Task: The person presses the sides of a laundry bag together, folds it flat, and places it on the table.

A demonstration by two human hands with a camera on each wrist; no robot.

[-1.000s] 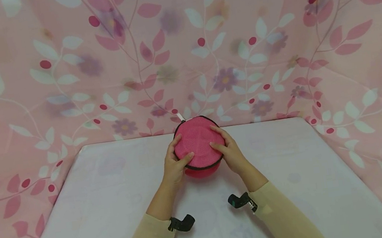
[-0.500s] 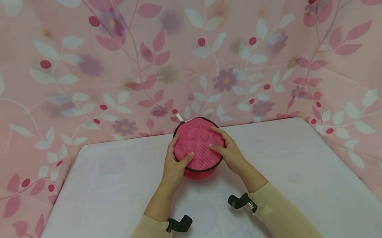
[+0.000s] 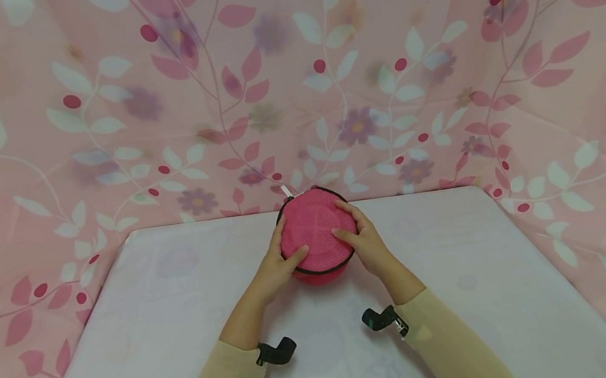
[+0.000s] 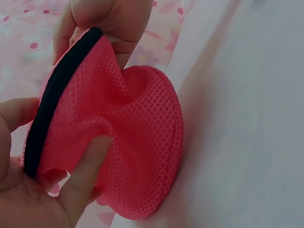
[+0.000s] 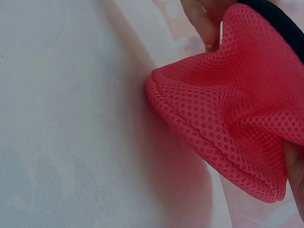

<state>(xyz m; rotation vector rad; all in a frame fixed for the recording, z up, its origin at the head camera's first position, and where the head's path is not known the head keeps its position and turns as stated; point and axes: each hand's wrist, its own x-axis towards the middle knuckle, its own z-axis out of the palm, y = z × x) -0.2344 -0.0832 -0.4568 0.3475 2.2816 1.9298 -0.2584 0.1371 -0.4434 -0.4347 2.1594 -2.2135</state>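
Observation:
A round pink mesh laundry bag [image 3: 317, 233] with black edging stands over the far middle of the table in the head view. A white tab [image 3: 287, 192] sticks out at its upper left. My left hand [image 3: 275, 270] holds the bag's left side, thumb on the top face; my right hand [image 3: 373, 249] grips the right side the same way. The left wrist view shows the mesh wall [image 4: 147, 147] creased inward below the black rim [image 4: 61, 95]. In the right wrist view, the lower seam [image 5: 199, 145] is close to the tabletop; whether it touches is unclear.
A white cloth covers the table [image 3: 144, 337]. Behind it and at both sides hangs a pink floral curtain [image 3: 288, 76]. A black wrist camera [image 3: 278, 350] is on the left sleeve, another black camera [image 3: 380, 319] on the right.
My left wrist and forearm have swung a little to the left, the hand still on the bag. The bag has shifted and tilted slightly, its white tab lower. The right hand is nearly still.

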